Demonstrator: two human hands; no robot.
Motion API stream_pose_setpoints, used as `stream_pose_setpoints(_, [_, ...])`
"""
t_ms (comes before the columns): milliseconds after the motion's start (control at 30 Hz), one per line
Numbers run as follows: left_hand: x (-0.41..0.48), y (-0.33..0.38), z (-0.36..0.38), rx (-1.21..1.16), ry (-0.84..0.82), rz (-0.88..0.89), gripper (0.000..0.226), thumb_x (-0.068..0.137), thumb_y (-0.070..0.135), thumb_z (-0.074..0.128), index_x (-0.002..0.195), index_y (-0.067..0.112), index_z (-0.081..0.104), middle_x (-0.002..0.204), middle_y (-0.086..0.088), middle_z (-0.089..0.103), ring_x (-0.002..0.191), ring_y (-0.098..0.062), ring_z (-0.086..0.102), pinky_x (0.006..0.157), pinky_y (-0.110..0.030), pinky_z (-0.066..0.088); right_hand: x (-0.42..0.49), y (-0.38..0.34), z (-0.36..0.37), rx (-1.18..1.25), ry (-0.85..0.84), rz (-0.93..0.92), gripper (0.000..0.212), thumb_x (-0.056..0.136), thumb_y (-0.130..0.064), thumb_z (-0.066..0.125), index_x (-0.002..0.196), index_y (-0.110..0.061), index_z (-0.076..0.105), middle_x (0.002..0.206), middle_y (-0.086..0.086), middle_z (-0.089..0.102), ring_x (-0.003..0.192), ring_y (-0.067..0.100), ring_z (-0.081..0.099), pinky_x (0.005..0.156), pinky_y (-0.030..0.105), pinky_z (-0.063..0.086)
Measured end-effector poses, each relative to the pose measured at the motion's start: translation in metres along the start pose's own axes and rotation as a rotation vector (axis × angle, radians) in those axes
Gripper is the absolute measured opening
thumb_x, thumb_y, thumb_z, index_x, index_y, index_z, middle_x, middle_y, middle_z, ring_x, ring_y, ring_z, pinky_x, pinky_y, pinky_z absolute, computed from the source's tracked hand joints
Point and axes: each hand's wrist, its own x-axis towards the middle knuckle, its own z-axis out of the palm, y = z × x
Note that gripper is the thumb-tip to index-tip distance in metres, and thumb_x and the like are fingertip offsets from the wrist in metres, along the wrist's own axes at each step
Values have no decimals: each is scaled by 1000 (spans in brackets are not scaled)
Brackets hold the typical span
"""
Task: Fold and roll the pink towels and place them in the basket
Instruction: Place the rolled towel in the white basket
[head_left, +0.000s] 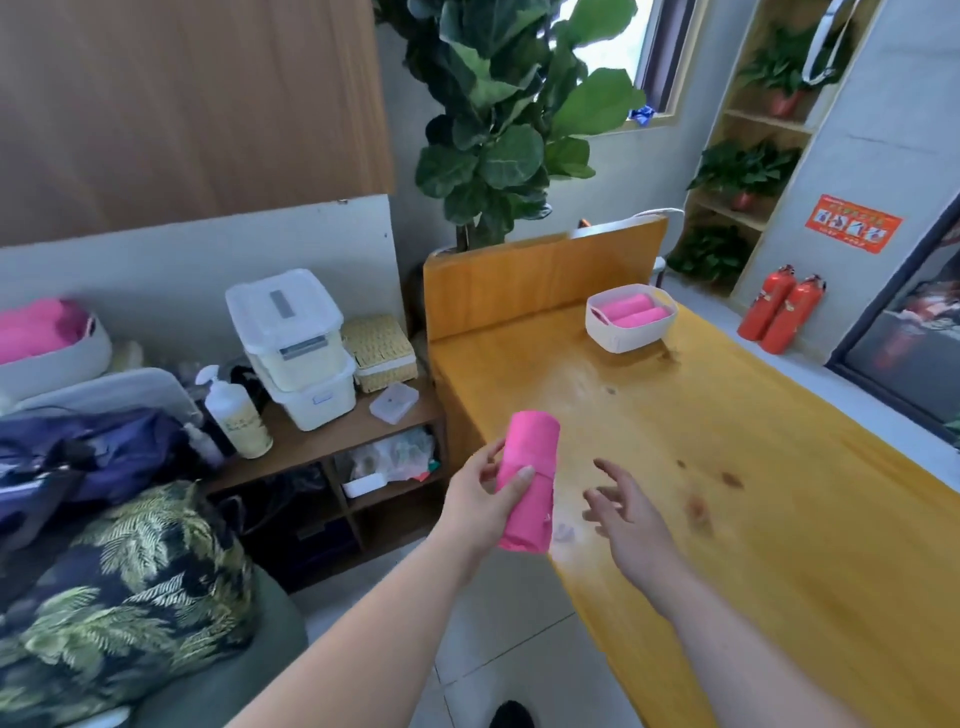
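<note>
Wooden table (753, 467) under our right hand (631, 519), which hovers open; our left hand (480, 512) grips a rolled pink towel (530, 467) just beside it. Well beyond both, the basket (623, 338) already holds two rolls (631, 310); we judge this one left to place

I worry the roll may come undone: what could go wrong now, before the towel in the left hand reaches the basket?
Only the left hand grips the rolled towel; the right hand is off it, so the roll might loosen.
The basket already holds two rolls, so space may be tight.
</note>
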Motion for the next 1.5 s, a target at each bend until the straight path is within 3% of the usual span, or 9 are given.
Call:
stream_pose_setpoints(67, [25,9,-17,9,49,-25,68,90,50,81,151,42,52,129,9,66,112,-12,69,86,-37,65,26,-15,21,38,-121,-20,53,103,-48,61,149,-62,38,131,-17,61,101,7,73,95,43,58])
stream_pose_setpoints(200, [72,31,-39,104,87,-2,59,95,52,74,149,46,50,132,13,65,109,-8,69,75,-24,63,77,-48,54,95,-327,-88,85,94,-50,74,158,-61,20,139,-24,56,106,1,72,91,24,52])
stream_pose_setpoints(300, [102,41,-39,175,91,14,58,98,54,69,151,43,49,132,14,64,106,-7,70,72,-24,63,113,-55,68,138,-383,-146,96,89,-49,82,156,-67,17,143,-14,59,107,15,75,94,36,60])
stream_pose_setpoints(433, [137,47,-34,341,67,61,66,95,64,65,155,44,45,136,12,66,111,-6,68,96,-39,61,144,-55,62,172,-354,-172,98,88,-44,84,153,-72,16,141,-8,58,103,21,76,95,45,61])
stream_pose_setpoints(667, [185,59,22,644,-24,149,59,102,65,51,156,44,44,119,16,69,96,-3,68,83,-30,59,180,-39,14,220,-254,-144,93,93,-34,82,153,-71,21,140,-8,60,101,23,75,95,43,61])
stream_pose_setpoints(900, [216,57,73,499,-363,77,61,105,53,57,161,46,35,135,22,60,110,1,63,78,-9,50,193,-11,-37,364,-113,-2,92,92,-29,83,155,-65,26,145,0,59,111,22,74,97,44,61])
stream_pose_setpoints(1033, [252,64,92,426,-494,70,59,102,50,63,155,55,38,134,19,63,111,0,66,86,-18,53,215,-11,-59,403,-10,15,92,89,-30,86,157,-59,30,144,5,59,118,18,71,93,44,62])
stream_pose_setpoints(1300, [359,85,119,363,-639,-2,53,103,26,63,140,60,50,119,4,75,98,-17,76,93,-39,62,277,-26,-65,314,166,57,90,93,-27,83,159,-54,28,142,-6,56,103,20,77,89,41,64])
stream_pose_setpoints(1500, [444,98,119,436,-779,24,63,87,38,69,140,65,50,122,7,70,108,-13,71,98,-43,60,341,-45,-61,278,221,130,105,80,-45,91,160,-55,24,143,-2,59,107,20,76,92,49,63])
